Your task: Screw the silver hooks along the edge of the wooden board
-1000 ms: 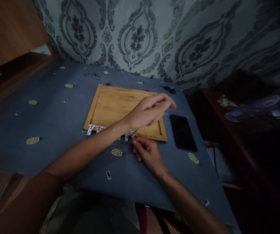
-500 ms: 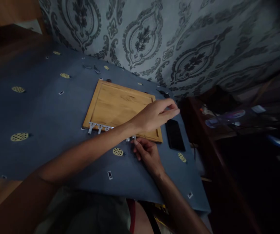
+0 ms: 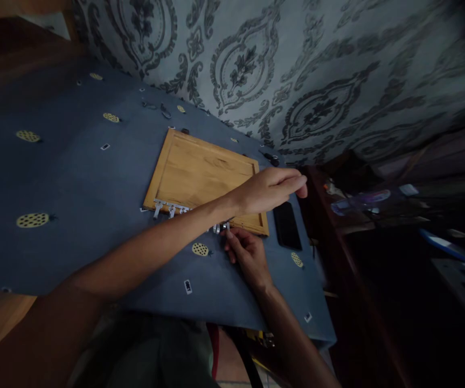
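Observation:
A shallow framed wooden board (image 3: 200, 170) lies on the blue cloth. Along its near edge runs a metal strip (image 3: 170, 207) with several small tabs sticking out towards me. My left hand (image 3: 283, 186) is held above the board's right part, its forearm stretched across the near edge and hiding part of the strip. Its fingers are curled together, and what is in them, if anything, is hidden. At the near edge, my right hand (image 3: 248, 253) pinches a small metal tab (image 3: 228, 227) between thumb and fingers.
A black phone (image 3: 287, 225) lies right of the board. Small dark items, among them one at the back right (image 3: 271, 158), lie behind it. A patterned curtain (image 3: 244, 64) hangs at the back. On the right, a dark red piece of furniture (image 3: 317, 186) stands near a plastic bottle (image 3: 372, 199).
My left hand has shifted slightly right and down, its fingers more curled. My right hand stays at the metal tab. The whole view has turned a little.

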`<state>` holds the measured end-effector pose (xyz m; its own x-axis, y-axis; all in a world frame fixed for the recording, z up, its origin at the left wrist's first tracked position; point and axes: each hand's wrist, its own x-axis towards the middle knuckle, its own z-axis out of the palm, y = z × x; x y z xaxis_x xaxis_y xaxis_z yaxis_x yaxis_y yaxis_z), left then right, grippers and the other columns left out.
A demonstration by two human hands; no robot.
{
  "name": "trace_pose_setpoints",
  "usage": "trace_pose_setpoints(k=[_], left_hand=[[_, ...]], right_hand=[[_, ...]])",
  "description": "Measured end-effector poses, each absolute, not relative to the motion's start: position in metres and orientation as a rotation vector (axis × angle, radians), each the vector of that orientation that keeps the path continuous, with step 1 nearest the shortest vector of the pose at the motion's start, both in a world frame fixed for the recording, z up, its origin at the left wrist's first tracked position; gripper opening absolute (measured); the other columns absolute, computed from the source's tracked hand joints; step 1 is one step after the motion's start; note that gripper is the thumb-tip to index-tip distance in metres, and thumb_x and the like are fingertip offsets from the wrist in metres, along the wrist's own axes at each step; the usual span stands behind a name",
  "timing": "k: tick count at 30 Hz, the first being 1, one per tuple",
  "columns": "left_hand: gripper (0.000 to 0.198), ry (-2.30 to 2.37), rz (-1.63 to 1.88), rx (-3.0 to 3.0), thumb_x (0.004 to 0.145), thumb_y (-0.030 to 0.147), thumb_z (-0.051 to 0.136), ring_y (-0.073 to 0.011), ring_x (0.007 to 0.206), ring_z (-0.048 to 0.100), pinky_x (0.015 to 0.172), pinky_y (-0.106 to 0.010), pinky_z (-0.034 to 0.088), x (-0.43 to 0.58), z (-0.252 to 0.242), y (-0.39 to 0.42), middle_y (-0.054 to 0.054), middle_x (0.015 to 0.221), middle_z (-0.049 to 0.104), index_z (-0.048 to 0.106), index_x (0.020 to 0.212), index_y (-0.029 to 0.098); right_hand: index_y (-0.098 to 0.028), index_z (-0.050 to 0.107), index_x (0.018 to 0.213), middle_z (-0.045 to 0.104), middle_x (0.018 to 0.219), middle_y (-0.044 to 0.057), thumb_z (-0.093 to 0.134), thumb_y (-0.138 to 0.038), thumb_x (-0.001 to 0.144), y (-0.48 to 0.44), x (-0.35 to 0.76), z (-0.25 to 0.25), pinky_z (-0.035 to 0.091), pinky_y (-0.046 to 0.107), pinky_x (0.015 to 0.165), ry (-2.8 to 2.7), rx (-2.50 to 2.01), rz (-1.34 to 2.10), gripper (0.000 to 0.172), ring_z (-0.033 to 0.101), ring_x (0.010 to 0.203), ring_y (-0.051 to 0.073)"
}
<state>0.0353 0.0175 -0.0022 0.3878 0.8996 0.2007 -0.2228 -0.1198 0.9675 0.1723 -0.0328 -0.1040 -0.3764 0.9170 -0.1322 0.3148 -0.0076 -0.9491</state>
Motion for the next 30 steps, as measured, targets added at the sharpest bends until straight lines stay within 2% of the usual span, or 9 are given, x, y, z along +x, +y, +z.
trace_pose_setpoints(k=[2,6,10,13,16,18,25,30], left_hand=[[0.033,0.643,1.038,1.341,0.104,0.02,0.033,-0.004,0.038,0.023,0.044,-0.022,0.017,0.033,0.001,0.017,0.011,0.045,0.022,0.046,0.074,0.017],[0.032,0.633,1.0,1.396,0.104,0.017,0.032,-0.0053,0.039,0.026,0.044,-0.022,0.02,0.03,0.0,0.017,0.011,0.044,0.026,0.046,0.075,0.017],[0.025,0.808,1.127,1.547,0.1,0.019,0.042,-0.008,0.052,0.038,0.054,-0.023,0.03,0.031,-0.005,0.018,0.007,0.055,0.034,0.045,0.075,0.018],[0.02,0.966,1.274,1.66,0.095,0.019,0.051,-0.0106,0.063,0.043,0.063,-0.025,0.031,0.034,-0.008,0.017,0.005,0.064,0.041,0.044,0.076,0.019],[0.018,0.932,1.308,1.631,0.095,0.018,0.049,-0.0108,0.065,0.044,0.063,-0.026,0.031,0.038,-0.01,0.017,0.005,0.067,0.043,0.046,0.077,0.019],[0.021,0.861,1.308,1.577,0.096,0.02,0.047,-0.0096,0.063,0.041,0.061,-0.025,0.031,0.04,-0.012,0.018,0.005,0.065,0.041,0.047,0.075,0.018],[0.04,0.697,1.24,1.432,0.1,0.046,0.041,-0.0061,0.05,0.037,0.053,-0.022,0.029,0.038,-0.013,0.019,0.007,0.055,0.037,0.052,0.077,0.016],[0.041,0.61,1.075,1.373,0.1,0.046,0.038,-0.0042,0.038,0.029,0.046,-0.021,0.022,0.031,-0.005,0.02,0.01,0.043,0.029,0.049,0.074,0.016]], right_hand=[[-0.015,0.068,0.083,0.054,0.058,-0.004,0.068,-0.061,0.081,-0.033,0.172,-0.104,0.028,0.021,0.04,-1.721,-1.284,1.394,0.046,0.039,0.038,0.006],[-0.015,0.069,0.082,0.055,0.058,-0.003,0.068,-0.061,0.08,-0.033,0.172,-0.103,0.028,0.021,0.04,-1.719,-1.295,1.383,0.046,0.039,0.038,0.006],[-0.015,0.068,0.081,0.054,0.057,-0.004,0.069,-0.062,0.079,-0.034,0.171,-0.103,0.028,0.021,0.039,-1.711,-1.294,1.383,0.046,0.038,0.038,0.005],[-0.016,0.069,0.081,0.054,0.057,-0.004,0.068,-0.061,0.079,-0.034,0.171,-0.104,0.029,0.021,0.039,-1.708,-1.29,1.389,0.046,0.038,0.038,0.006],[-0.016,0.069,0.082,0.054,0.057,-0.004,0.068,-0.061,0.08,-0.035,0.171,-0.103,0.03,0.02,0.038,-1.711,-1.289,1.388,0.045,0.038,0.039,0.006],[-0.016,0.069,0.082,0.054,0.057,-0.004,0.067,-0.061,0.081,-0.035,0.171,-0.103,0.03,0.021,0.039,-1.72,-1.296,1.372,0.045,0.038,0.039,0.006],[-0.016,0.068,0.082,0.053,0.057,-0.004,0.066,-0.062,0.081,-0.035,0.171,-0.102,0.029,0.021,0.04,-1.738,-1.304,1.36,0.045,0.038,0.039,0.006],[-0.017,0.067,0.081,0.054,0.057,-0.003,0.067,-0.062,0.08,-0.034,0.171,-0.102,0.029,0.022,0.04,-1.728,-1.317,1.367,0.045,0.038,0.039,0.007]])
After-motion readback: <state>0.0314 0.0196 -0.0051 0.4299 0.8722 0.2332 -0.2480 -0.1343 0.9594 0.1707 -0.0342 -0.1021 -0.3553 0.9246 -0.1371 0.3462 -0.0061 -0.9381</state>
